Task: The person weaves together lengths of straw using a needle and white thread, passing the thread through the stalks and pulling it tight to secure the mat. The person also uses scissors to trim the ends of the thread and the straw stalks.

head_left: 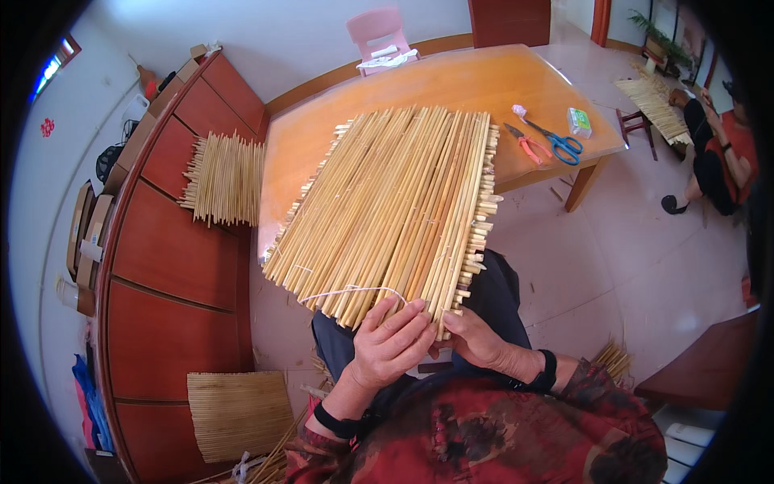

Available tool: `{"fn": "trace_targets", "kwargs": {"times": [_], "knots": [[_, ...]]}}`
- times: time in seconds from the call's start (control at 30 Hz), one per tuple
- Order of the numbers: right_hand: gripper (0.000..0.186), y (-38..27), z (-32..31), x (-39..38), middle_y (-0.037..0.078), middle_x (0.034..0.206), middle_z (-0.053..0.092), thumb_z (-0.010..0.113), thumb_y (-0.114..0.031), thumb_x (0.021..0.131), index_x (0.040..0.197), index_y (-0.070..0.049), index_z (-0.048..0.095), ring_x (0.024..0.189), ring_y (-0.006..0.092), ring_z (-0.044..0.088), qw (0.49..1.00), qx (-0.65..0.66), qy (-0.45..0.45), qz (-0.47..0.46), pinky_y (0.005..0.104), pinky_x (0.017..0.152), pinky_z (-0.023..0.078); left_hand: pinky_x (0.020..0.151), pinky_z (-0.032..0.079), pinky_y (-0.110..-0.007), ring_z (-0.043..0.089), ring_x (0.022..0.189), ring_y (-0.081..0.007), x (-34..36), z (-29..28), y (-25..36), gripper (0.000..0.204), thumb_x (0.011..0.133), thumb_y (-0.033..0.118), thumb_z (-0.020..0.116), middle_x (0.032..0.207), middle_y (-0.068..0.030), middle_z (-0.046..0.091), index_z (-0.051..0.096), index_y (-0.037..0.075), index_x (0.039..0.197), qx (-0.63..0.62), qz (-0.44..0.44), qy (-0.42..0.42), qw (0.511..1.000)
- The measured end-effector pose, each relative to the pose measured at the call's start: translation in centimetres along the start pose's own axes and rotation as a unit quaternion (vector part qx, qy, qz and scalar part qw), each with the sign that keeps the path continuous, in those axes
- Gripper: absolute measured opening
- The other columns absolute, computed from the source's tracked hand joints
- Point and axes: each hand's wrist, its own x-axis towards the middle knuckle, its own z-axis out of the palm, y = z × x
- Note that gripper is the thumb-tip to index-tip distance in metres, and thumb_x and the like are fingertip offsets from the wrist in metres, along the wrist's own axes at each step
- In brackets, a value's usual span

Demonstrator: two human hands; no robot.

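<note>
A mat of straight tan reed stalks (379,202) lies across my lap and the table, its stalk ends uneven along the right side. Near its front edge runs a loose white cord (347,291), which reaches my left fingertips. My left hand (391,340) is closed at the front edge, fingers bent over the last stalks. Beside it, my right hand (482,340) grips the front right corner, thumb on top and the other fingers hidden beneath. Whether the cord is pinched in my left fingers cannot be made out.
On the orange table (476,77) lie red-handled pliers (528,143), blue-handled scissors (560,143) and a small white-green box (579,123). A stalk bundle (222,179) leans by red cabinets (173,242). Another mat (242,415) rests lower left. A person (726,153) sits far right.
</note>
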Motion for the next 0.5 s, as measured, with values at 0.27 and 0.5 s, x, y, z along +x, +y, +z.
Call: {"fn": "trace_targets", "kwargs": {"times": [0.27, 0.5], "knots": [[0.029, -0.1, 0.3, 0.2, 0.0, 0.086, 0.054, 0.052, -0.026, 0.088, 0.108, -0.006, 0.052, 0.073, 0.009, 0.052, 0.998, 0.03, 0.047, 0.02, 0.0241, 0.058, 0.044, 0.09, 0.042, -0.044, 0.059, 0.099, -0.0223, -0.2, 0.6, -0.2, 0.018, 0.071, 0.011, 0.063, 0.097, -0.0038, 0.061, 0.061, 0.009, 0.089, -0.008, -0.006, 0.019, 1.0], [0.024, -0.8, 0.5, 0.5, 0.0, 0.078, 0.054, 0.051, -0.027, 0.089, 0.097, -0.005, 0.054, 0.061, 0.0093, 0.052, 0.993, 0.079, 0.067, 0.06, 0.026, 0.052, 0.045, 0.09, 0.042, -0.045, 0.06, 0.098, -0.0244, -0.8, 1.3, -0.4, 0.015, 0.071, 0.003, 0.062, 0.095, -0.0067, 0.061, 0.06, 0.006, 0.086, -0.015, -0.031, 0.007, 0.999]]}}
